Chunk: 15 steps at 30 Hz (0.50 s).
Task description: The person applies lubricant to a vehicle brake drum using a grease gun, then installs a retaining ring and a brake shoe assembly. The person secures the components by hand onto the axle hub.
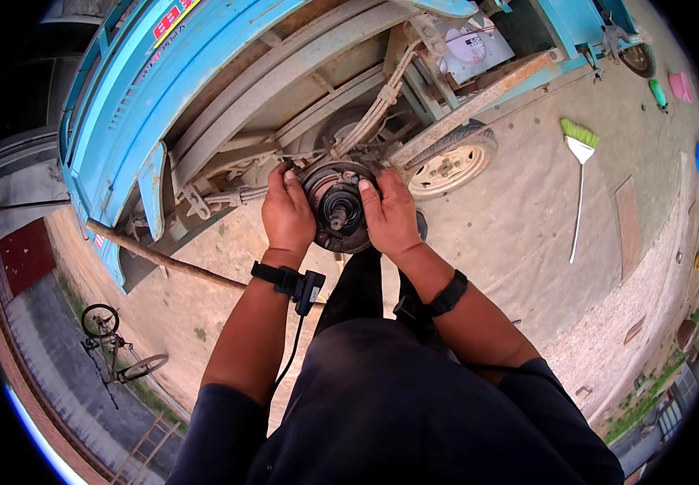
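Observation:
In the middle of the head view is a round, dark, greasy wheel brake assembly (323, 183), with a bare stub of the axle shaft (338, 215) sticking out of its centre. My left hand (289, 212) closes on its left rim, the fingertips blackened. On the opposite side my right hand (390, 212) grips the rim, its thumb lying over the front and its other fingers partly hidden behind. Above the assembly, leaf springs (380, 101) run along the underside of a raised blue vehicle (204, 61). Both wrists wear black straps; the left one carries a small black device (307, 293).
A spoked-rim wheel with tyre (446, 166) lies at right under the rusty frame. A long wooden pole (163, 257) slants down from the vehicle's left corner. Further off are a green-bristled broom (580, 153), a flat board (627, 226) and a bicycle (115, 343).

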{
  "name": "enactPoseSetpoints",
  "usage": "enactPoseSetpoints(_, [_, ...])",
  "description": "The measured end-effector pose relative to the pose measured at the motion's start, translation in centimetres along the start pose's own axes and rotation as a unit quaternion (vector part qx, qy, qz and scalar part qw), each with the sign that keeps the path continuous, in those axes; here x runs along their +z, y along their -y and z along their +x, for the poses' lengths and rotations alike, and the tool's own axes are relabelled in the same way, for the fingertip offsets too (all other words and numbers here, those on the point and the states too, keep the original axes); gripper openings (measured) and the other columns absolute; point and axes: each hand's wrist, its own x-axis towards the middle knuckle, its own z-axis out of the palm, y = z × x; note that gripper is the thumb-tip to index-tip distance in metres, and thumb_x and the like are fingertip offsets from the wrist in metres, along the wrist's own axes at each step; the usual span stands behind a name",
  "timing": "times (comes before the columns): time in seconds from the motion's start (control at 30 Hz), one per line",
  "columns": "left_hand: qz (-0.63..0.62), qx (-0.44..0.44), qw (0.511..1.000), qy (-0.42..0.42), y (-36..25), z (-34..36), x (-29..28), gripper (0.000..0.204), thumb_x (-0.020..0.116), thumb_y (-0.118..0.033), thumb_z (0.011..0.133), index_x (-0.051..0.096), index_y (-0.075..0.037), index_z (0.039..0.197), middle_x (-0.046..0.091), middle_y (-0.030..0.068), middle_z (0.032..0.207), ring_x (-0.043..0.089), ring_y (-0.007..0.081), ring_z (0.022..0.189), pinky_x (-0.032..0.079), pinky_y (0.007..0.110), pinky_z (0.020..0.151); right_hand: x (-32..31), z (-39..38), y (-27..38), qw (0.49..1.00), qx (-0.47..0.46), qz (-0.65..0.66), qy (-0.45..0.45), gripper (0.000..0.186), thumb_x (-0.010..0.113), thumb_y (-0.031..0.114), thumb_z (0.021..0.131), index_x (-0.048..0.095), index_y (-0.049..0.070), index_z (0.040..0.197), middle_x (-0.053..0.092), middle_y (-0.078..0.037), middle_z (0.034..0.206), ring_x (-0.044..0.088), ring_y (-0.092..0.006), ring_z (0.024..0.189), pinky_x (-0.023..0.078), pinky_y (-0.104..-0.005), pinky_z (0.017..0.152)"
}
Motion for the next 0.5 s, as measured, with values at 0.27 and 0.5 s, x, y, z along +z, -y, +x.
enactPoseSetpoints(0.27, [-0.001,0.004,1.0,0.029,-0.2,0.1,-0.5,0.035,0.047,-0.031,0.114,0.062,-0.003,0.129,0.075,0.0261,0.099,0.072,0.0472,0.09,0.056,0.051,0.077,0.0,0.3,1.7,0.998,0.051,0.027,-0.029,0.028,0.058,0.026,0.105,0.06,-0.001,0.098,0.062,-0.026,0.1,0.061,-0.0472,0.099,0.048,-0.0534,0.086])
enactPoseSetpoints(0.5, [-0.032,0.02,0.999,-0.006,0.4,-0.1,0.3,0.032,0.049,-0.03,0.113,0.063,-0.004,0.126,0.075,0.0254,0.099,0.072,0.0463,0.089,0.056,0.051,0.076,1.3,-0.1,1.9,0.995,0.048,-0.067,-0.065,0.026,0.056,0.024,0.106,0.059,-0.002,0.1,0.062,-0.026,0.099,0.06,-0.049,0.094,0.047,-0.0545,0.083])
